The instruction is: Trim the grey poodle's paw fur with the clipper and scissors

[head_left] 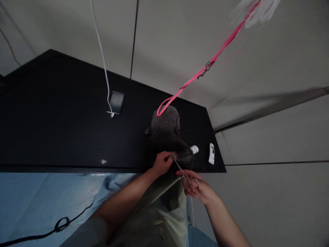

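A dark grey, curly-coated dog [166, 123] is on the black table near its front edge, its head toward me. My left hand [163, 163] pinches the dog's ear [174, 156], with a pinkish patch of skin showing beside the fingertips. In my right hand [196, 187] are slim metal ring-handled forceps [182, 170], with a finger ring visible at the hand. Their narrow tip points up and left, reaching the ear beside my left fingers. Whether the tips grip anything is too small to tell.
Above the dog hangs a pink grooming loop [189, 82] with a metal clip. A white bottle [194, 149] and a white clipper-like device [211, 153] lie right on the black table [64, 113]. Leftward is a phone [117, 102] with a white cable [101, 48]. A wall borders the back.
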`<move>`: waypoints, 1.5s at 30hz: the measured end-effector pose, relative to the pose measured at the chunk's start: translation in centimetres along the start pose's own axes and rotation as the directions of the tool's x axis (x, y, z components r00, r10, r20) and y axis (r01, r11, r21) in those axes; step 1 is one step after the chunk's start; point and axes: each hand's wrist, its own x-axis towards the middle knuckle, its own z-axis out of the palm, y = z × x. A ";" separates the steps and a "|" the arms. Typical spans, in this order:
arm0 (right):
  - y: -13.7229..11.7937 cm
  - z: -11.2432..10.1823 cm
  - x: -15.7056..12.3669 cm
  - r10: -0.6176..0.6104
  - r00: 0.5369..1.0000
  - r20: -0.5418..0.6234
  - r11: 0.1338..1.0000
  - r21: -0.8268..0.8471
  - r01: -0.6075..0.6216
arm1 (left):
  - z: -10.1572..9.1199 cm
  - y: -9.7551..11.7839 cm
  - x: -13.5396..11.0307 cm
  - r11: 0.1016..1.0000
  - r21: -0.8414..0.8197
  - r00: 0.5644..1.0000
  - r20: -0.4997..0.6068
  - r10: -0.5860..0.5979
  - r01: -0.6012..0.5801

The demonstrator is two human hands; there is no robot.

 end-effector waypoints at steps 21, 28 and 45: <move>1.2 -0.1 -0.3 -0.072 0.996 0.045 0.995 0.072 0.069 | 0.3 0.0 0.0 1.000 0.003 1.000 0.017 0.011 -0.011; 0.7 0.1 0.1 -0.012 0.999 0.041 0.996 0.085 0.008 | 0.2 -0.1 0.0 1.000 0.016 1.000 0.018 0.009 -0.010; 0.3 0.7 -0.3 -0.007 1.000 0.023 0.998 0.068 0.006 | 0.3 0.1 -0.1 0.999 0.028 0.999 0.023 -0.021 0.021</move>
